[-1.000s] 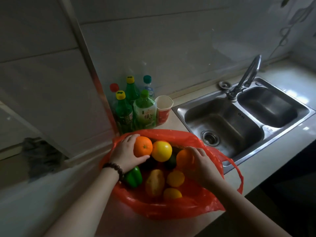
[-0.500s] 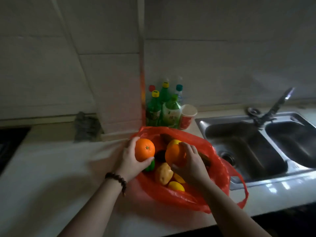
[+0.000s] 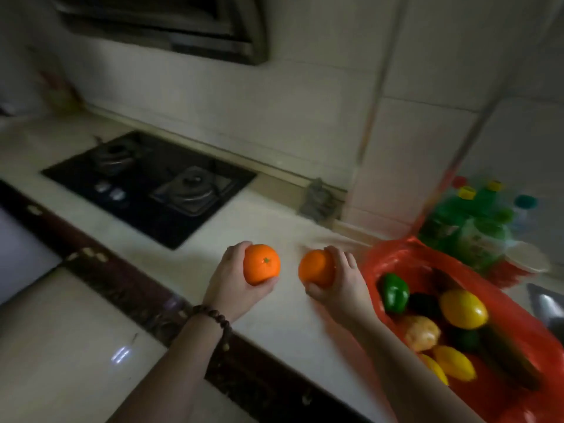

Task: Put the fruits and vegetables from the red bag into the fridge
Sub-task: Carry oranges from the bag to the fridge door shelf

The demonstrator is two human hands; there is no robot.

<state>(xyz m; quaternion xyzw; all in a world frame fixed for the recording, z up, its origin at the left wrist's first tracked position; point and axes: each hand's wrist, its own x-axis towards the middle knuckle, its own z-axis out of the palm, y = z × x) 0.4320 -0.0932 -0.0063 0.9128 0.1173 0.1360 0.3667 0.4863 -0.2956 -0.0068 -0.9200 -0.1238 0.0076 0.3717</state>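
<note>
My left hand (image 3: 232, 282) grips an orange (image 3: 262, 264) above the pale countertop (image 3: 274, 325). My right hand (image 3: 341, 285) grips a second orange (image 3: 316, 268) just to the right of it. Both oranges are out of the red bag (image 3: 409, 254), which lies open at the right on the counter. Inside the bag I see a green pepper (image 3: 395, 293), a yellow lemon (image 3: 464, 308), a potato (image 3: 422, 332), more yellow fruit (image 3: 454, 363) and dark vegetables. No fridge is in view.
A black gas hob (image 3: 146, 184) is set into the counter at the left, with a range hood (image 3: 171, 22) above. Green bottles (image 3: 476, 221) and a paper cup (image 3: 525, 261) stand behind the bag. A sink edge (image 3: 546, 303) shows at far right. Glossy floor lies below left.
Both hands lifted their oranges out of the bag and carried them left over the counter. My view swung left, bringing the hob in and the sink almost out.
</note>
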